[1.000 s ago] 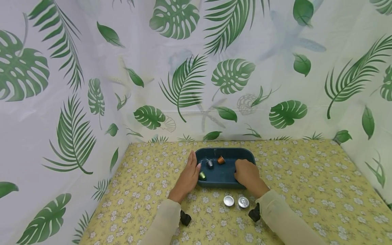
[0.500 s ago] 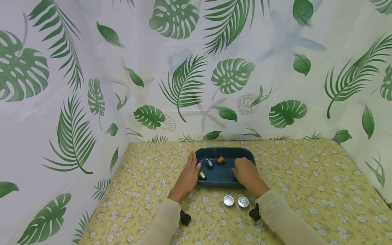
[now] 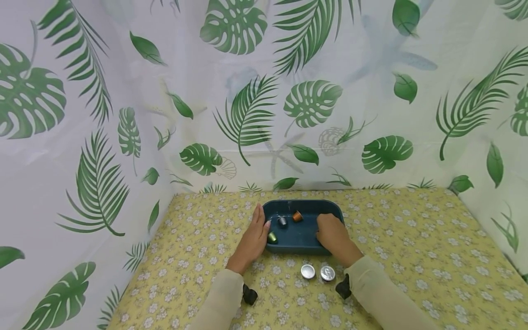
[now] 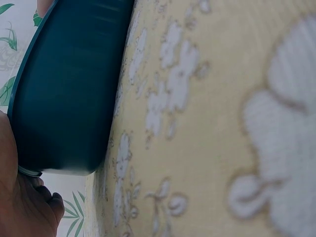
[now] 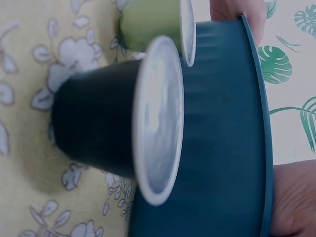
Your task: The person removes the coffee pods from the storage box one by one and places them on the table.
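A dark blue rectangular tray (image 3: 303, 250) lies on the table. My left hand (image 3: 250, 240) holds its left end, thumb over the rim and fairly straight fingers along the outer wall. My right hand (image 3: 333, 234) reaches into the tray's right side with fingers curled down; whatever may be between them is hidden. Inside the tray are a silver coffee capsule (image 3: 282, 222), an orange one (image 3: 297, 216) and a green one (image 3: 272, 237) close to the left thumb. Two more capsules stand lid up before the tray, a dark one (image 5: 98, 118) and a light green one (image 5: 150, 24).
A yellow flowered cloth (image 3: 198, 275) covers the table. White leaf-printed sheets (image 3: 264, 114) hang behind it and at the sides. Each wrist carries a small black device, such as the left one (image 3: 249, 293), near the cloth.
My right hand shifts slightly left within the tray, then back to the right. The left hand, tray and visible capsules keep their places.
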### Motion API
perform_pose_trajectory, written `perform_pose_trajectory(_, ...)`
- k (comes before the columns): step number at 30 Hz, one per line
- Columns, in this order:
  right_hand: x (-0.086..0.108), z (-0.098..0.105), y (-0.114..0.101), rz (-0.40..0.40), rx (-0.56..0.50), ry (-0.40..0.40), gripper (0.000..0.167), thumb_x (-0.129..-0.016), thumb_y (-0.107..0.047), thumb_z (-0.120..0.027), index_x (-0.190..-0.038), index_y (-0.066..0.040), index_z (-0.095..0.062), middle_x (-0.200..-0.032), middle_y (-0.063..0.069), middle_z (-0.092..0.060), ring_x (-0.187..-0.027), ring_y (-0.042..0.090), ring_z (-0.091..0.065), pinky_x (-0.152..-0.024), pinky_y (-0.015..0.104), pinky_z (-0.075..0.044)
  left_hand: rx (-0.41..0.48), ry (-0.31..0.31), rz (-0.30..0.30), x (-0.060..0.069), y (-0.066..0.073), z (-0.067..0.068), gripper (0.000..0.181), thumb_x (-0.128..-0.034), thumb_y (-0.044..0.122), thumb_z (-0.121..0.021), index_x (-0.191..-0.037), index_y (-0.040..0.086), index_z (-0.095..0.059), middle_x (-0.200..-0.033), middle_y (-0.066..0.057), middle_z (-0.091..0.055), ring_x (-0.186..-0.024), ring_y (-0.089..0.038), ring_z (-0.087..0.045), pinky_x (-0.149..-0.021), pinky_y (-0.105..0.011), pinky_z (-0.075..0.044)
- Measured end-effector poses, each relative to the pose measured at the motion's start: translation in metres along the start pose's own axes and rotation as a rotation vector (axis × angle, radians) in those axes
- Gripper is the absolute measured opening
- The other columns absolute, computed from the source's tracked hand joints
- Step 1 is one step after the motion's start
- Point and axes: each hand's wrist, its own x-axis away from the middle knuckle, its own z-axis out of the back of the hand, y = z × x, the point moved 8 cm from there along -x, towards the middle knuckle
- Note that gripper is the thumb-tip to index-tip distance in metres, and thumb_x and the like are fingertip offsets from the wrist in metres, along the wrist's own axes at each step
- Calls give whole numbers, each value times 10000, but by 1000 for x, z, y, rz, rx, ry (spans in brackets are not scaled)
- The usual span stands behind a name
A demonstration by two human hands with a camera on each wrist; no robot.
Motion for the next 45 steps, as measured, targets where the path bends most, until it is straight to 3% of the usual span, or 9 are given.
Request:
perform_pose_trajectory(11, -2, -5, 3, 5, -63, -46, 116, -852, 45, -774, -938, 24, -699, -726, 66, -588, -603, 184, -573, -548, 328, -451, -12, 6, -5, 0, -1, -1, 716, -1076, 588, -142, -1623, 177, 70, -1677, 56, 168, -1549, -224, -95, -1209, -479, -242)
perform_pose_trajectory(16, -4, -7, 3, 18, -85, -59, 123, -856, 71, -748, -956, 27, -692, -725, 68, -576, -602, 183, -553, -543, 322, -412, -12, 5, -1, -1, -2, -1, 709, -1080, 581, -144, -1623, 178, 69, -1678, 59, 168, -1549, -216, -91, -1211, -475, -240)
perform_pose_trajectory(25, -4, -7, 1, 39, -56, -66, 235, -868, 94, -707, -1100, 58, -694, -808, 96, -635, -638, 180, -564, -559, 334, -410, -8, 5, -3, -1, -1, -1, 693, -1090, 563, -156, -1623, 180, 67, -1679, 57, 167, -1549, -215, -96, -1211, -474, -239)
perform_pose_trajectory(32, -6, -8, 1, 44, -62, -67, 251, -871, 133, -655, -1107, 62, -699, -857, 135, -660, -624, 183, -544, -555, 335, -387, -16, 9, -5, -1, -2, -2, 709, -1081, 581, -145, -1625, 176, 62, -1679, 56, 163, -1549, -226, -108, -1208, -480, -246)
perform_pose_trajectory(35, -5, -9, 2, 39, -63, -76, 279, -872, 143, -645, -1134, 65, -698, -957, 171, -692, -643, 182, -554, -561, 330, -393, -12, 6, -2, -1, -3, -2, 683, -1098, 543, -169, -1625, 177, 63, -1678, 59, 165, -1549, -227, -104, -1209, -483, -243)
perform_pose_trajectory(38, -3, -9, 2, 26, -55, -81, 238, -882, 132, -653, -1104, 60, -696, -940, 167, -687, -652, 187, -571, -564, 331, -409, -7, 2, -2, -2, -3, -3, 642, -1125, 460, -222, -1623, 178, 68, -1677, 60, 167, -1549, -223, -99, -1210, -483, -240)
perform_pose_trajectory(41, 1, -5, 2, -2, -30, -83, 135, -897, 101, -668, -1013, 33, -684, -807, 115, -631, -635, 194, -568, -558, 334, -412, -2, 1, -3, -1, -3, -3, 631, -1133, 420, -243, -1622, 179, 73, -1677, 58, 167, -1547, -230, -111, -1207, -487, -244)
perform_pose_trajectory(45, 4, -1, 2, -29, -19, -66, 128, -913, 90, -654, -858, -23, -628, -681, 83, -541, -581, 201, -532, -537, 331, -385, -7, 3, -1, -1, -2, -2, 639, -1124, 463, -213, -1623, 187, 76, -1679, 60, 166, -1547, -238, -120, -1205, -488, -249)
